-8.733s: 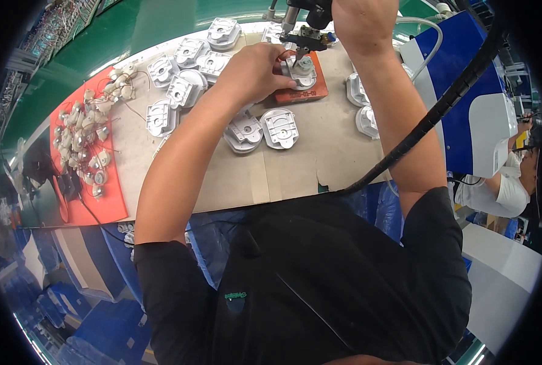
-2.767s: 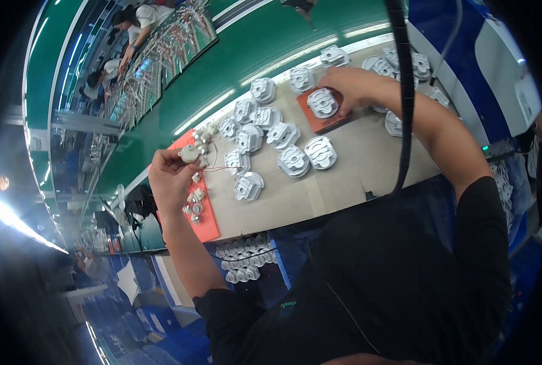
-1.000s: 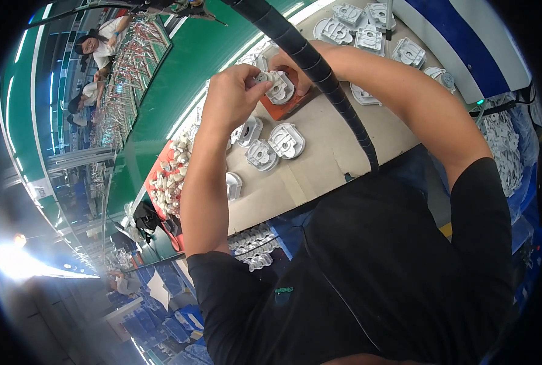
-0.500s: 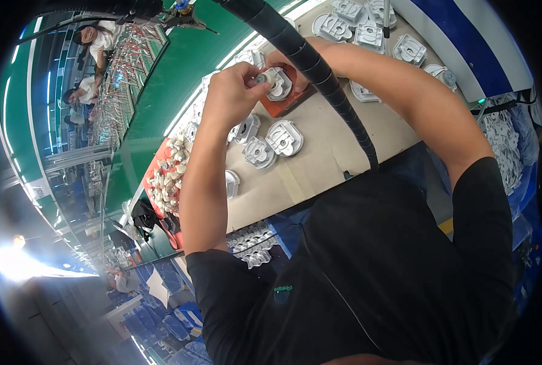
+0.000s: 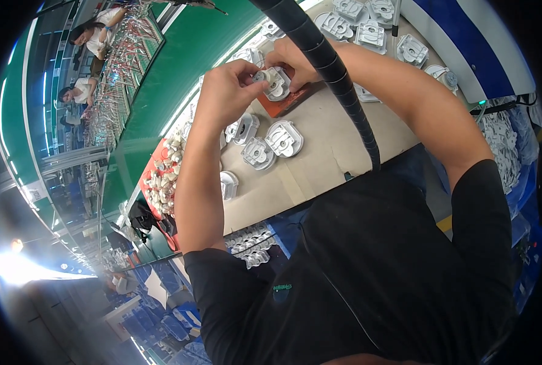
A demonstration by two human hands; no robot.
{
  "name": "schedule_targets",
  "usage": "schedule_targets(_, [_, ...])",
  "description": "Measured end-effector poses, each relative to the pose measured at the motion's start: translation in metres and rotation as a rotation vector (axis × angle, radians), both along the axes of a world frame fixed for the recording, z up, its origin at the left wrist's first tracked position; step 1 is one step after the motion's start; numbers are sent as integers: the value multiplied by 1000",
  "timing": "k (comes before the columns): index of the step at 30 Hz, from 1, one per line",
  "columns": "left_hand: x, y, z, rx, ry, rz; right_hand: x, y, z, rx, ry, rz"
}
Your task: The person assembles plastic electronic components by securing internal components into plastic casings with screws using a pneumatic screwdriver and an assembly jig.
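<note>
A white plastic housing [image 5: 277, 87] with a rounded outline sits on an orange-red block [image 5: 278, 109] near the far side of the bench. My left hand [image 5: 227, 90] pinches a small round pale part [image 5: 259, 77] between thumb and fingers, over the housing's left side. At the housing's far and right edges, the bent fingers of my right hand [image 5: 295, 59] grip it. Two similar housings [image 5: 284, 139] lie side by side on the bench nearer to me, and another housing [image 5: 242, 129] sits just beyond them. The cable partly covers my right hand.
A thick black wrapped cable [image 5: 335, 73] crosses above the bench [image 5: 310, 167]. More housings [image 5: 370, 36] stand at the far right. Small cream parts [image 5: 163, 182] are heaped on a red surface at left. A blue-lined container of white parts [image 5: 501, 149] is at right. Other people sit far left.
My right hand has shifted left, from behind the cable to the far edge of the housing, so its fingers show more. The left hand keeps its pinch at the housing's left side.
</note>
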State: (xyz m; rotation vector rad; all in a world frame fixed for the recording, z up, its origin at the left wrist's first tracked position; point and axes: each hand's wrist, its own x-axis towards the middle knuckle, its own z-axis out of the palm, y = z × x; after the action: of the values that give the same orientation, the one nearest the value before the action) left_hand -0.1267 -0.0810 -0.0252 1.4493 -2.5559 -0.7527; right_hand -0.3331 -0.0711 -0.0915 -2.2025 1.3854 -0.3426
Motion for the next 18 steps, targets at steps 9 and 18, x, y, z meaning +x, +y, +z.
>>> schedule_targets(9, [-9,6,-4,-101,-55,-82,1,-2,0,26,-146,52])
schedule_targets(18, [-21,16,-1,-162,-182,-29,0,0,6,24,-173,89])
